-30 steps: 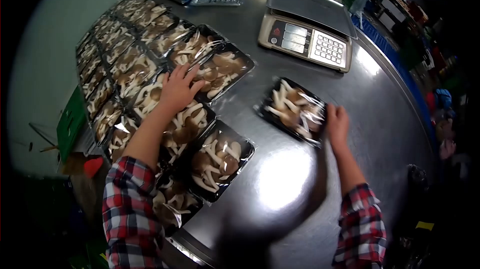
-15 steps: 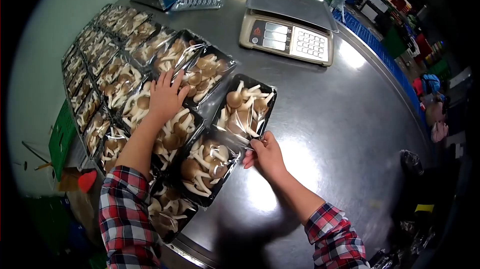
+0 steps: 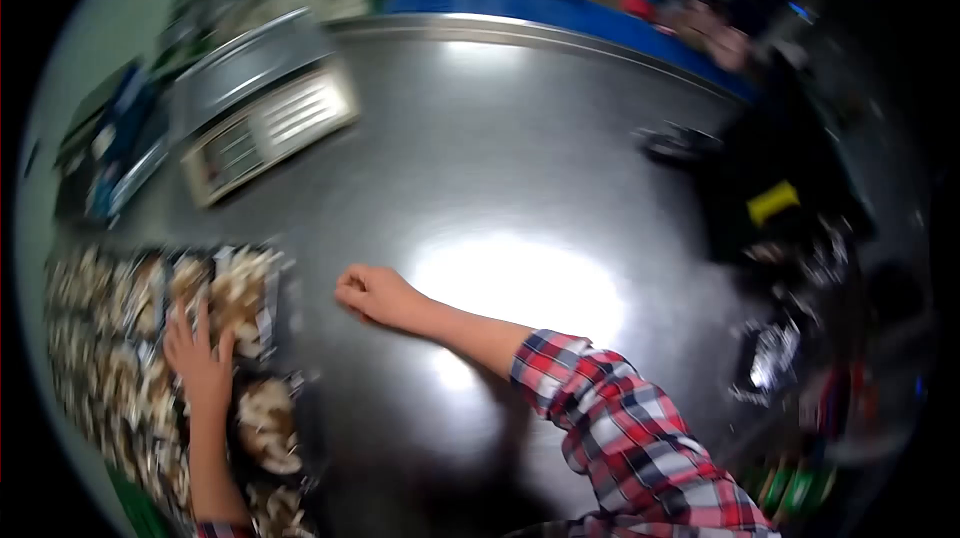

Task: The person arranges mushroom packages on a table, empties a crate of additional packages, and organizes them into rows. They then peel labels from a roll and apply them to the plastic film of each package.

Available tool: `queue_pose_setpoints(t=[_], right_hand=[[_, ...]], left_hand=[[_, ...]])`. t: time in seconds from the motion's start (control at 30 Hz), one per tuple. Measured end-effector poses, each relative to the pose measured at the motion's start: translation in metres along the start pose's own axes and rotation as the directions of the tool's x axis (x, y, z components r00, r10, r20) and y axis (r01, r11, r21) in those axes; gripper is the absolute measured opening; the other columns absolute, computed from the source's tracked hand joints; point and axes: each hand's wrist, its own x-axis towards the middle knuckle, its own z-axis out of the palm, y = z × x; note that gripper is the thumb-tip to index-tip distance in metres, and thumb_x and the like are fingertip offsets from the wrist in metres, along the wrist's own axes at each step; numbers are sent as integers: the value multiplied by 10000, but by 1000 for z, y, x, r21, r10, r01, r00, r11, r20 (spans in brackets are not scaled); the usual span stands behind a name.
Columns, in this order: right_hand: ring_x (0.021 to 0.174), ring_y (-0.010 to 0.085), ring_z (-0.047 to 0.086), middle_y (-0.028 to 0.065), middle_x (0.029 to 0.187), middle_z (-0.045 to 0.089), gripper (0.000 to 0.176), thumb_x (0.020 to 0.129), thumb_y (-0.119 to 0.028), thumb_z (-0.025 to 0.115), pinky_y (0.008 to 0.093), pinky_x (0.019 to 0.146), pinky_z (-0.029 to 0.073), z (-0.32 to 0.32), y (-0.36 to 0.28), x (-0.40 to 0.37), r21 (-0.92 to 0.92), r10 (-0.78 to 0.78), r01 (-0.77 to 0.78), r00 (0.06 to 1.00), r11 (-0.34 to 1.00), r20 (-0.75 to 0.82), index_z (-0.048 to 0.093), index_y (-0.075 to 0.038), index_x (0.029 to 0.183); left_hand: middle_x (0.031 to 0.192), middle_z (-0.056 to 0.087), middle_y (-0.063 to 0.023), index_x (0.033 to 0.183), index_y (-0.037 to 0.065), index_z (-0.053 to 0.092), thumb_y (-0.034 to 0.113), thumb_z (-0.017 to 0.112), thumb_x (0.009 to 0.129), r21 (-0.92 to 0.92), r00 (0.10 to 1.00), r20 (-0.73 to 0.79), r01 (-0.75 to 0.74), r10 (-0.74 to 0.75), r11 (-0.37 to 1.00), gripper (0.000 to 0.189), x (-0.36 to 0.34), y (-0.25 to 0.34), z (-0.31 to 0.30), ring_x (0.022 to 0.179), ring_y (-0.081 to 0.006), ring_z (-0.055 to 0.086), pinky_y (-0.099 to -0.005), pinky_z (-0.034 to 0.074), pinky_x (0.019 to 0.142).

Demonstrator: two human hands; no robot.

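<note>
The view is blurred from head motion. My left hand (image 3: 197,363) lies flat, fingers apart, on the wrapped mushroom trays (image 3: 140,308) at the lower left. My right hand (image 3: 372,293) rests on the steel table (image 3: 520,148) just right of the trays, fingers curled into a loose fist with nothing visible in it. The nearest tray of mushrooms (image 3: 245,298) is a short gap to its left. Both sleeves are red plaid.
A weighing scale (image 3: 262,108) stands at the upper left of the table. Beyond it lie blurred boxes (image 3: 110,153). A blue edge (image 3: 560,3) borders the far side. Dark clutter and a yellow item (image 3: 775,203) sit off the right side.
The camera has swung sharply right. My right hand has let go of the mushroom tray, which now sits with the others, and has drawn back onto bare steel. My left hand stays on the trays.
</note>
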Motion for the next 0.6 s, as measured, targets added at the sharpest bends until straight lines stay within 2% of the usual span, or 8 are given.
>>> queue_pose_setpoints(t=[0.13, 0.2, 0.23, 0.27, 0.33, 0.37, 0.4, 0.6], right_hand=[[859, 359, 562, 231, 890, 586, 226, 773, -108, 464, 429, 787, 443, -170, 60, -61, -280, -51, -149, 800, 948, -598, 587, 19, 913], [1004, 345, 526, 223, 1051, 555, 254, 790, -92, 467, 431, 877, 418, -269, 63, -100, -876, 74, -388, 920, 286, -384, 582, -4, 999], [1044, 328, 517, 205, 1103, 531, 284, 806, -61, 465, 434, 901, 410, -312, 105, -115, -801, -505, -482, 622, 355, -598, 540, -13, 1075], [1120, 325, 466, 185, 1201, 498, 433, 732, -25, 538, 412, 953, 378, -377, 115, -136, -859, -623, -348, 592, 376, -512, 510, -21, 1163], [1177, 307, 444, 150, 1244, 493, 469, 745, 32, 510, 388, 1009, 343, -412, 23, -156, -759, -359, -538, 671, 368, -649, 503, -67, 1203], [1197, 284, 435, 129, 1262, 488, 477, 768, 35, 496, 371, 1015, 343, -436, 31, -163, -783, -501, -615, 652, 89, -569, 501, -99, 1225], [1203, 272, 432, 128, 1277, 480, 476, 794, -1, 512, 357, 1017, 342, -444, 17, -163, -764, -475, -639, 644, 96, -599, 477, -117, 1254], [912, 385, 533, 162, 1080, 494, 417, 746, 2, 537, 454, 772, 450, -585, 120, -155, -902, -203, -401, 881, 158, -427, 479, -73, 1151]], left_hand=[[1454, 266, -50, 1381, 203, 338, 393, 376, 925, -155, 994, 111, 39, -22, 987, 496, -23, 26, 43, 1335, -303, 218, -500, 132, 1061], [1453, 270, -46, 1382, 187, 337, 379, 365, 936, -183, 998, 58, 4, 7, 983, 486, -22, 18, 45, 1342, -290, 212, -491, 137, 1061], [1453, 269, -59, 1384, 189, 334, 372, 376, 935, -155, 991, 131, 50, -29, 987, 487, -22, 16, 45, 1344, -290, 208, -470, 149, 1066], [1446, 280, -77, 1382, 188, 335, 364, 426, 918, -119, 970, 218, 138, -110, 983, 505, -19, 31, 27, 1334, -307, 225, -450, 176, 1065], [1389, 326, -192, 1332, 70, 385, 324, 511, 879, -45, 992, 115, 56, -50, 997, 534, -30, 28, 44, 1293, -342, 285, -454, 218, 1051], [1334, 368, -229, 1262, 20, 447, 292, 549, 845, -403, 938, 217, 337, -269, 851, 508, -31, 98, -31, 1269, -354, 310, -461, 224, 1047], [1304, 398, -218, 1207, 24, 487, 294, 612, 769, -137, 1000, 11, 13, -12, 990, 529, -55, 117, -41, 1251, -364, 326, -462, 236, 1042], [1426, 283, -105, 1361, 179, 345, 423, 615, 762, 104, 951, 221, 197, -215, 975, 701, -195, 160, -71, 1318, -324, 242, -551, 177, 1036]])
